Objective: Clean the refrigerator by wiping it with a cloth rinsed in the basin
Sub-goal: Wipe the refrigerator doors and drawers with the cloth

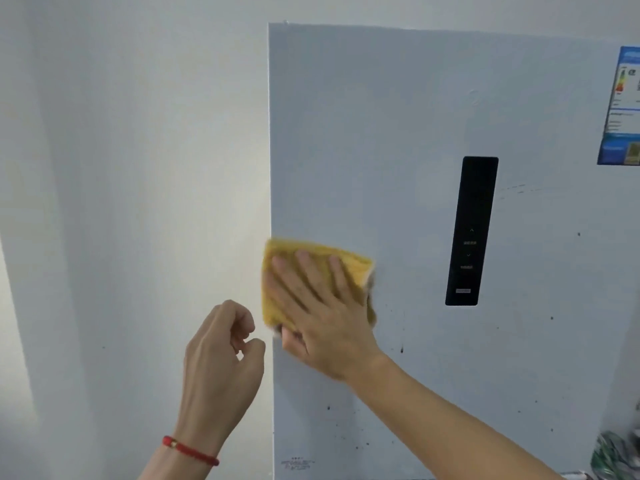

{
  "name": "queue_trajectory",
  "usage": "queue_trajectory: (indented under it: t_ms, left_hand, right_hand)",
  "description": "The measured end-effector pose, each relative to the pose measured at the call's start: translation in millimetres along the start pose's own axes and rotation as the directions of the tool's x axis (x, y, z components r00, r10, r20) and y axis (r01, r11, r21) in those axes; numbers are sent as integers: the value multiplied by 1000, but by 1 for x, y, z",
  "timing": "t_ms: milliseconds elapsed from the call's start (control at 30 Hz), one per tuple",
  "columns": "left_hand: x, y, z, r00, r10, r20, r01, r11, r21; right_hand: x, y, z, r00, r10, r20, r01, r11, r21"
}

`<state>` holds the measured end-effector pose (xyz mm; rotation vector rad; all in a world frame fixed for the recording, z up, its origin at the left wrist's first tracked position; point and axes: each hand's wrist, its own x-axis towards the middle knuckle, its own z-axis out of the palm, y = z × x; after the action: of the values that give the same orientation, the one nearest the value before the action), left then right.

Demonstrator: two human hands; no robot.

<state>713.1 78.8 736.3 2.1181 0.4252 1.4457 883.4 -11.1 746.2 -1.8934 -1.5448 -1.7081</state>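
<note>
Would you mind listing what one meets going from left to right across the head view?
White wall → left hand, loosely curled and holding nothing → yellow cloth, pressed flat against the refrigerator door by the right hand → black control panel → energy label at the right edge.

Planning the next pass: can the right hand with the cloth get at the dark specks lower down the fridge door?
Probably yes. The right hand presses the yellow cloth flat on the door, and the specks lie just below on bare, unobstructed surface.
</note>
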Motion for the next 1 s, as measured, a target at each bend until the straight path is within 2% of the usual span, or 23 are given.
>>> queue_trajectory:
  t_ms: [67, 133, 200, 267, 333, 400, 467, 567, 633, 733, 800, 867, 933, 967, 1000]
  left_hand:
    - [3, 3, 5, 999, 37, -22, -37, 999, 10]
    - [5, 10, 10, 992, 115, -46, -113, 993, 34]
    - [10, 20, 13, 966, 257, -21, -254, 963, 89]
    - [20, 30, 15, 929, 369, 31, -370, 920, 132]
    - [40, 44, 14, 913, 408, 1, -405, 905, 131]
    - [66, 60, 13, 897, 440, -45, -431, 892, 133]
    - [102, 80, 9, 868, 493, -52, -478, 860, 177]
    - [157, 108, 8, 820, 570, 43, -552, 770, 319]
    - [186, 124, 8, 781, 615, 110, -598, 684, 418]
    - [215, 146, 10, 751, 639, 168, -623, 602, 499]
    - [230, 162, 12, 725, 665, 177, -643, 561, 522]
    - [239, 175, 14, 703, 688, 182, -662, 538, 522]
    - [244, 188, 22, 679, 702, 216, -688, 506, 520]
    - [244, 192, 26, 661, 710, 243, -706, 478, 523]
    - [243, 200, 35, 639, 719, 272, -727, 450, 518]
  right_hand:
    - [-14, 14, -2, 963, -247, 109, 251, 968, -27]
    - [-14, 37, -12, 923, -331, 196, 346, 937, -48]
    - [5, 60, -27, 958, -246, 145, 260, 962, -84]
    - [29, 76, -40, 996, -80, 47, 84, 991, -101]
    - [45, 82, -45, 998, 59, -19, -60, 994, -91]
    - [39, 73, -40, 994, 104, -32, -106, 993, -57]
    - [20, 60, -30, 1000, 6, 9, -6, 1000, -26]
    - [-6, 64, -25, 964, -237, 123, 245, 968, -48]
    - [-4, 84, -32, 954, -263, 145, 274, 960, -62]
    - [23, 119, -49, 999, -20, 31, 22, 997, -77]
    - [41, 149, -64, 987, 151, -58, -156, 983, -93]
    - [50, 168, -71, 948, 300, -109, -310, 947, -90]
    - [50, 168, -71, 865, 477, -156, -491, 869, -67]
    - [50, 160, -68, 836, 524, -163, -538, 841, -54]
    - [45, 156, -66, 838, 524, -155, -536, 843, -47]
